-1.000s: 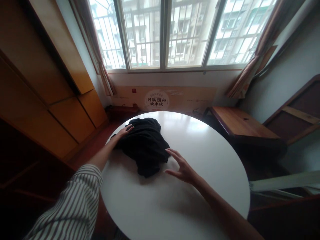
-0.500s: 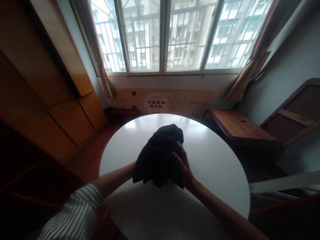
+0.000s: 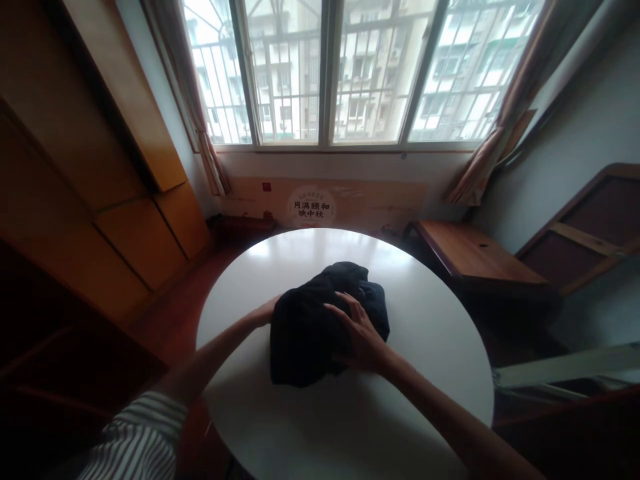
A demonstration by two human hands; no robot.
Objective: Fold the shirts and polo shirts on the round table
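Note:
A bundle of black cloth (image 3: pixel 305 333), folded and bulky, is on or just over the round white table (image 3: pixel 420 413); its exact kind is unclear. My right hand (image 3: pixel 357 333) lies over its right side, fingers curved round the fabric and thumb low at the near side. From the left, my left hand (image 3: pixel 267 311) grips the bundle's far left edge, with its fingers hidden behind the cloth. A smoother dark fold (image 3: pixel 377 310) sticks out beyond my right hand.
Wooden cabinets (image 3: pixel 145 233) stand at left. A low wooden table (image 3: pixel 480 253) and a leaning folded chair or frame (image 3: pixel 590 227) are at right. Behind the round table, a printed banner (image 3: pixel 360 200) runs under the barred window (image 3: pixel 325 73).
The black bundle has turned and sunk lower, spreading to the right. My right hand has moved left and down across it; my left hand has shifted up along its left side.

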